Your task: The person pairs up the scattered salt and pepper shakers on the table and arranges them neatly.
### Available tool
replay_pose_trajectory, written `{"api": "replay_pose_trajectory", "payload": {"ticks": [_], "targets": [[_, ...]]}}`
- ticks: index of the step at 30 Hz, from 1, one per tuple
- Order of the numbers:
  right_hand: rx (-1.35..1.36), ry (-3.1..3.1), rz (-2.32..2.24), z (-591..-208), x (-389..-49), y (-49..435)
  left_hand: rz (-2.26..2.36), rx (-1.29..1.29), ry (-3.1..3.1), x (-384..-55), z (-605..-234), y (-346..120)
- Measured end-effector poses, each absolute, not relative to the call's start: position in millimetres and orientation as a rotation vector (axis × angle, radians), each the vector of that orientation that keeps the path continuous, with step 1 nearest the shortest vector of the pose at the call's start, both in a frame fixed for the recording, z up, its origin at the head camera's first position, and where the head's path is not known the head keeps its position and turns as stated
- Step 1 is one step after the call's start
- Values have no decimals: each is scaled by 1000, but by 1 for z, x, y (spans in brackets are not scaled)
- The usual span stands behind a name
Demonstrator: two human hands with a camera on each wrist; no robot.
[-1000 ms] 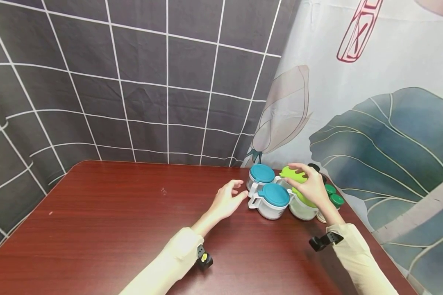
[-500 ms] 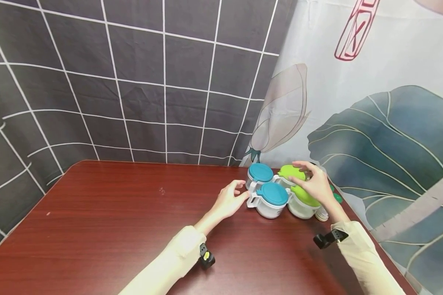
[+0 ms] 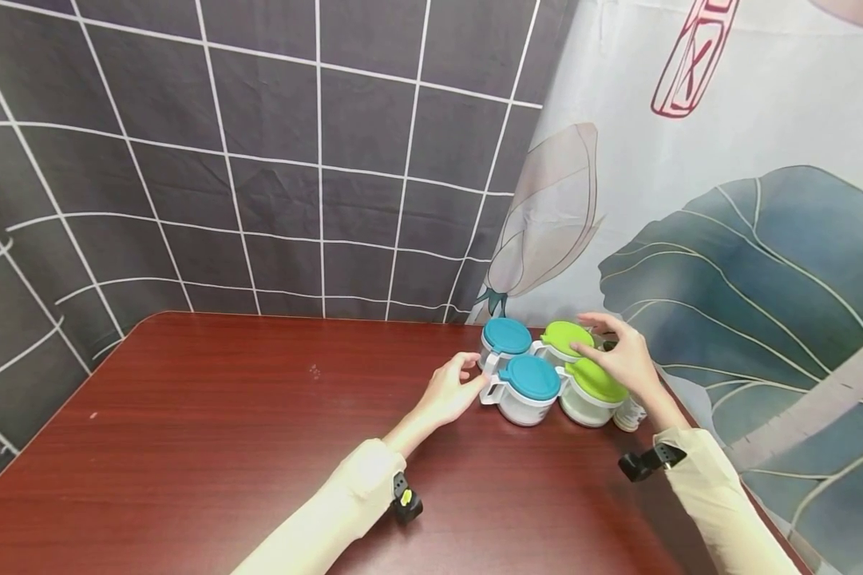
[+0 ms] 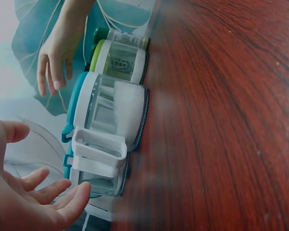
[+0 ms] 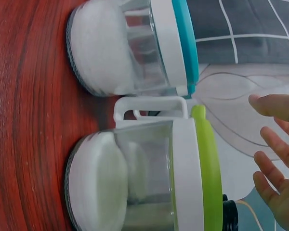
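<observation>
Two seasoning jars with blue lids, the front jar (image 3: 528, 409) and the back jar (image 3: 506, 335), stand beside two with lime-green lids, the front jar (image 3: 595, 382) and the back jar (image 3: 568, 336). Clear walls show white contents in the front blue jar (image 4: 127, 108) and the near green jar (image 5: 98, 183). My left hand (image 3: 451, 391) is beside the white handles of the blue jars, fingers spread and gripping nothing. Over the green lids hovers my right hand (image 3: 623, 357), fingers apart; the right wrist view shows a gap between it and the green lid (image 5: 209, 168).
Small bottles stand right of the green jars, partly hidden by my right hand; one pale bottle (image 3: 628, 415) shows. The reddish-brown table (image 3: 223, 415) extends left. A dark grid cloth (image 3: 273, 200) hangs behind, and a leaf-printed cloth (image 3: 762, 263) hangs on the right.
My right hand has drifted right, away from the green lids' middle, uncovering more of them. My left hand has barely moved. The jars stay put on the table; the view shifts slightly.
</observation>
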State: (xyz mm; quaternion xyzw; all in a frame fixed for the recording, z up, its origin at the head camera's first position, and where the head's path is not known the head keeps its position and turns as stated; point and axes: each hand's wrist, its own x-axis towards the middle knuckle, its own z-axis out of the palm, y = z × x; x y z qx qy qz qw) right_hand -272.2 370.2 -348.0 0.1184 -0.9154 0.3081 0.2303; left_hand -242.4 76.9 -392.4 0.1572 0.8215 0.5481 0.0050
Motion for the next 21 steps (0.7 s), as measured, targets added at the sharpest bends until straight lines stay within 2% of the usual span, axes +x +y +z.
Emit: {"api": "replay_pose_trajectory", "payload": {"ticks": [21], "targets": [[352,-2538,775,-349,-275,390,1847,519,2542,-238,-401,83]]}}
